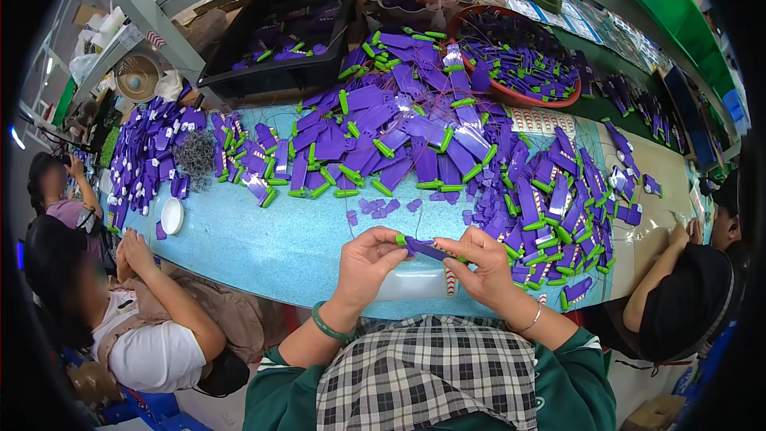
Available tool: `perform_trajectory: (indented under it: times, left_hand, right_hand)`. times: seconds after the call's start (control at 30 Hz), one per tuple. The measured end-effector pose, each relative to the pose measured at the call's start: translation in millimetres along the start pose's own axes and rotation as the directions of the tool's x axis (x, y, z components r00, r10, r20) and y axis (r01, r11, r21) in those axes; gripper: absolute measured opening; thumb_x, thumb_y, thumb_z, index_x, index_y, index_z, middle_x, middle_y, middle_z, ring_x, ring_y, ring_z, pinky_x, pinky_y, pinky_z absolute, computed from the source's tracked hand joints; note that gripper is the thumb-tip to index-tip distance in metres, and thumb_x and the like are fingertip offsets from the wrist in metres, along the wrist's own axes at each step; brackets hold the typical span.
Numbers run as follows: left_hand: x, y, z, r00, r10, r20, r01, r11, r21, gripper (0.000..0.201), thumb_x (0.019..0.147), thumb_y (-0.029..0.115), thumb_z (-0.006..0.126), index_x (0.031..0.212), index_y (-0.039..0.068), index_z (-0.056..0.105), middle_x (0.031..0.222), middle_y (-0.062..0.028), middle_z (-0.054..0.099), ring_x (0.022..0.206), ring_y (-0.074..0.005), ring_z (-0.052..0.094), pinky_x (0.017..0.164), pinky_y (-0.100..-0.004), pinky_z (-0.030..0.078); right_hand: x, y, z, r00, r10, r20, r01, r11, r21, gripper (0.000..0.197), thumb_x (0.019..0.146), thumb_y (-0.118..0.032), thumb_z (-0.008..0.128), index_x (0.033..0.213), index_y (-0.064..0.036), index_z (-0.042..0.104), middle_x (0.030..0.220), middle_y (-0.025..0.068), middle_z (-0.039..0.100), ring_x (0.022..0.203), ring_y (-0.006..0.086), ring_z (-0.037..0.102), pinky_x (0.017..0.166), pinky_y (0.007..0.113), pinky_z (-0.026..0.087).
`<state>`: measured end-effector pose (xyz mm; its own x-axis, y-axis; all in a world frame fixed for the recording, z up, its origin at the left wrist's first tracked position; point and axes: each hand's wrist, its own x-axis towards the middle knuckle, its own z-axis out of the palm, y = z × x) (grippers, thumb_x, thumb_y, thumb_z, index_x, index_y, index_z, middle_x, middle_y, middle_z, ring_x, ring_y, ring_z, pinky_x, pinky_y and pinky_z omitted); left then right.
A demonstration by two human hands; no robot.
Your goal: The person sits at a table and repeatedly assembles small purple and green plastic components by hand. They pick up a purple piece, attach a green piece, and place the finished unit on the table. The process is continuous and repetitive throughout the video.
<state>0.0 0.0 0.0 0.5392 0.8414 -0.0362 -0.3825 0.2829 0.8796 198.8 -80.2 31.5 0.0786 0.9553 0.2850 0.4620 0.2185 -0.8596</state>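
Between my two hands, over the near edge of the table, is a flat purple plastic piece (428,249) with a bright green end. My left hand (363,265) pinches it by the green-tipped end, thumb and fingers closed. My right hand (485,270) grips the other end the same way. Small loose purple bits (377,207) lie just beyond my hands. A large heap of purple pieces with green ends (383,124) covers the middle of the table. To the right, another pile (558,199) of similar pieces comes close to my right forearm.
At the back stand a black tray (271,76) and a red basin (531,100), both holding purple pieces. A white bowl (172,215) and a tangle of grey wire (194,156) are at the left. People sit on both sides of the blue table (239,251).
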Motion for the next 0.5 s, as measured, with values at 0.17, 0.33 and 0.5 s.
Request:
perform_trajectory:
  times: [0.17, 0.33, 0.5]
  left_hand:
    - [-8, 3, -2, 0.988, -0.152, -0.015, 0.153, 0.984, 0.094, 0.022, 0.082, -0.010, 0.063, 0.103, -0.004, 0.058, 0.097, -0.0132, 0.066, 0.088, -0.0197, 0.067, 0.082, -0.0311, 0.056]
    - [-6, 2, -5, 0.959, -0.274, 0.072, 0.279, 0.958, -0.071, 0.017, 0.083, -0.007, 0.063, 0.100, -0.004, 0.059, 0.096, -0.0140, 0.066, 0.086, -0.0193, 0.067, 0.077, -0.0310, 0.058]
    - [-9, 8, -5, 0.936, -0.338, 0.093, 0.335, 0.941, 0.048, 0.017, 0.082, -0.009, 0.063, 0.098, -0.004, 0.061, 0.092, -0.0136, 0.067, 0.081, -0.0181, 0.067, 0.076, -0.0316, 0.058]
  right_hand:
    - [16, -3, -19, 0.960, 0.108, 0.257, -0.104, 0.994, -0.027, 0.046, 0.069, 0.003, 0.071, 0.111, -0.0160, 0.071, 0.065, 0.0045, 0.051, 0.061, 0.0164, 0.049, 0.057, 0.030, 0.042]
    - [30, -9, -34, 0.897, 0.165, 0.409, -0.160, 0.986, -0.047, 0.044, 0.069, 0.000, 0.071, 0.111, -0.0156, 0.070, 0.073, 0.0080, 0.060, 0.066, 0.0207, 0.055, 0.063, 0.033, 0.045]
    - [39, -9, -35, 0.839, 0.157, 0.521, -0.158, 0.986, -0.042, 0.041, 0.069, -0.002, 0.071, 0.109, -0.0139, 0.071, 0.084, 0.0122, 0.066, 0.076, 0.0251, 0.063, 0.070, 0.034, 0.049]
